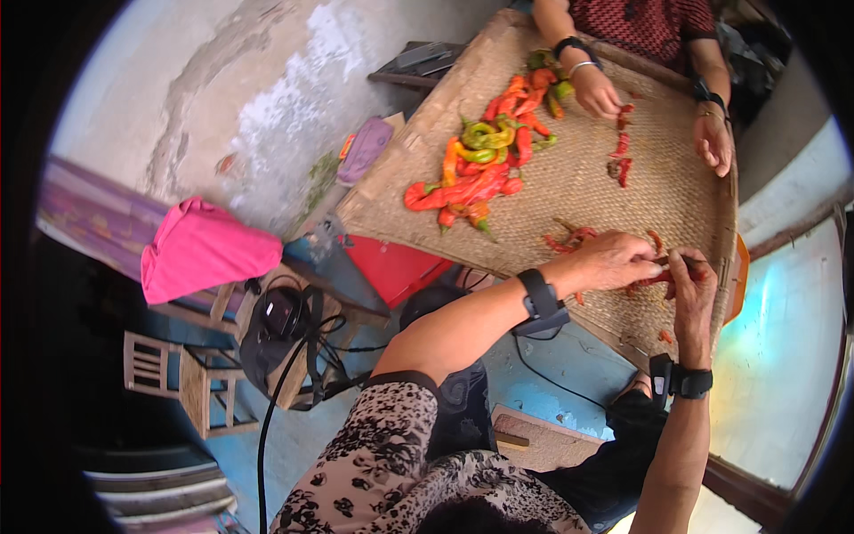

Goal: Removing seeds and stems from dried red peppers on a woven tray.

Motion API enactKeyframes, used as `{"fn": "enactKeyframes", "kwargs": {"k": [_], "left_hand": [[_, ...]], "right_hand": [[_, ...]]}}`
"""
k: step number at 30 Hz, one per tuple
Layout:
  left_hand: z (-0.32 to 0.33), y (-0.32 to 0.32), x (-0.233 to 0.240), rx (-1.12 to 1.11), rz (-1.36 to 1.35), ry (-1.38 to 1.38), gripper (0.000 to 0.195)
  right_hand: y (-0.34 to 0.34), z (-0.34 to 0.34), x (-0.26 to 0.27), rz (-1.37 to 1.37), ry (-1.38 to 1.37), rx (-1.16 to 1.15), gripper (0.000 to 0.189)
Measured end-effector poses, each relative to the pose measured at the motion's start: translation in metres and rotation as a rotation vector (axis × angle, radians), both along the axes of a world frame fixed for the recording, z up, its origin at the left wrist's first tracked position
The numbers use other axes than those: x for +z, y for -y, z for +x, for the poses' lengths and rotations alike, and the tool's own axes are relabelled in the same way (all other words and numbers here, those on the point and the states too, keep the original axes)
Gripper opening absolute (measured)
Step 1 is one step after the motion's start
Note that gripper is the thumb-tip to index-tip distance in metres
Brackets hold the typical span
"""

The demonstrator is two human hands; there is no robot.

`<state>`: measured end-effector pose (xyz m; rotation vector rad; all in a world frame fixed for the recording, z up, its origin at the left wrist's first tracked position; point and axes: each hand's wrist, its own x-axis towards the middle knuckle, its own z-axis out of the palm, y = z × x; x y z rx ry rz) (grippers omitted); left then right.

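Observation:
A large woven tray with a raised rim lies before me. Near its right edge, my left hand and my right hand meet, their fingers closed on a dark red chili pepper piece that they partly cover. Beside my left hand lie several small red pepper pieces. A heap of red, orange and green long peppers fills the upper left part of the tray. Red pepper pieces in a row lie farther up, under another person's hand.
Across the tray, a co-worker's two hands are over the weave. A red box and a wooden chair stand at left. A pink cloth lies above a seat with cables. An orange container shows past the right rim.

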<state>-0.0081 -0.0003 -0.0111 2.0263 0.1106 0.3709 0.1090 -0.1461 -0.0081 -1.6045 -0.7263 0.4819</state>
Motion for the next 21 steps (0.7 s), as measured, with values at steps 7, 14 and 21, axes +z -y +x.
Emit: {"fn": "enactKeyframes", "kwargs": {"k": [7,14,21], "left_hand": [[0.005,0.009,0.003,0.02,0.127,0.051,0.024],[-0.016,-0.01,0.008,0.066,0.109,0.031,0.024],[-0.007,-0.028,0.002,0.153,0.358,0.023,0.015]], "right_hand": [[0.003,-0.014,0.013,-0.083,0.081,0.053,0.019],[-0.005,-0.01,0.023,0.111,0.014,-0.02,0.015],[0.051,0.059,0.045,0.188,0.536,-0.688,0.014]]}}
